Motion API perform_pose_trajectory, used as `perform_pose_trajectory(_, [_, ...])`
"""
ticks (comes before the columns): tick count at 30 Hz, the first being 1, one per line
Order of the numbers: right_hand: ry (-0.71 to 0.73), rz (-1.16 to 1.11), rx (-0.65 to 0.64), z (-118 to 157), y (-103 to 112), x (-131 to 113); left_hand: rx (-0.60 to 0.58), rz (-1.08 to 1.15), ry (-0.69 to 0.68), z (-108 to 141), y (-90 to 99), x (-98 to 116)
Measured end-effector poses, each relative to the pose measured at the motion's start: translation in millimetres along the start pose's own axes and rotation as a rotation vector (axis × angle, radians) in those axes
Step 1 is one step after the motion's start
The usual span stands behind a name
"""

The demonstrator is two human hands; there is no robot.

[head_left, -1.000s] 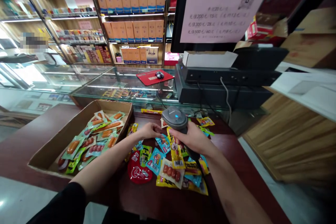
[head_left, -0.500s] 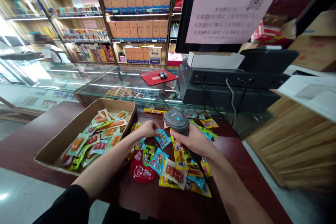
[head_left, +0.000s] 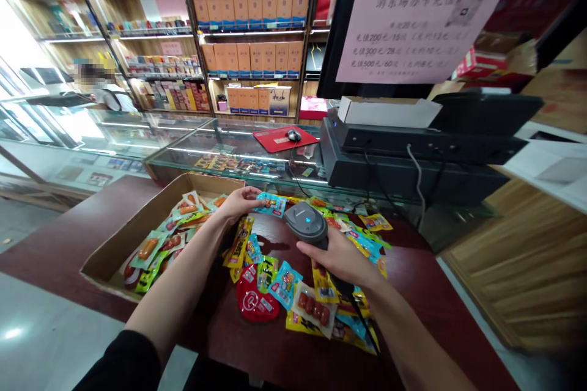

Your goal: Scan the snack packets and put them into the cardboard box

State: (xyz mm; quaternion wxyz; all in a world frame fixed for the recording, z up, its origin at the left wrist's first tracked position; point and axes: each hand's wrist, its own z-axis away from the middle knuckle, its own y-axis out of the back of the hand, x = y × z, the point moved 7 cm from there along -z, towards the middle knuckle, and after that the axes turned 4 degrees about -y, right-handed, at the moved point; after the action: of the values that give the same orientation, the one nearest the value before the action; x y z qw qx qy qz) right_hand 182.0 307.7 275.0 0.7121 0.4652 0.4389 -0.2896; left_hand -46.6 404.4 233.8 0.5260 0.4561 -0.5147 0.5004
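Note:
Pinched in my left hand is a small blue snack packet, raised over the dark red table. My right hand grips a grey barcode scanner by its handle, its head close to the packet's right end. Below the hands lie several loose packets: a clear sausage pack, a blue packet, a green packet and a red round-edged packet. Yellow packets lie between the left forearm and the scanner.
An open cardboard box of sausage packets stands on the left, partly behind my left forearm. Beyond the table is a glass counter with a red mouse pad. A monitor with a pink sign stands at right. A person is far left.
My left hand has lifted the blue packet from the pile and moved it up and left. The scanner stays in my right hand, nearly in place. The view has shifted slightly.

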Motion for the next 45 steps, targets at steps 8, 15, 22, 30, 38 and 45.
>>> perform_pose_trajectory(8, [-0.034,0.009,-0.001,-2.6,-3.9,6.1,0.012,0.002,-0.032,-0.3,0.2,4.8])
perform_pose_trajectory(15, [-0.041,0.016,-0.009,-3.6,-4.1,7.5,0.002,0.013,-0.01,0.9,-0.7,4.1])
perform_pose_trajectory(22, [-0.038,0.014,-0.012,-2.7,-3.2,6.1,-0.023,0.039,-0.007,0.2,-1.9,1.6])
perform_pose_trajectory(30, [0.01,0.017,-0.002,-3.3,-2.1,6.0,-0.052,0.026,0.002,1.4,-4.1,1.7])
perform_pose_trajectory(38, [-0.006,0.019,-0.009,-0.1,-1.0,1.1,-0.019,0.039,-0.001,0.4,-1.5,3.4])
perform_pose_trajectory(45, [0.04,0.063,-0.011,4.7,-0.8,-9.3,0.065,0.096,-0.036,2.3,11.8,21.7])
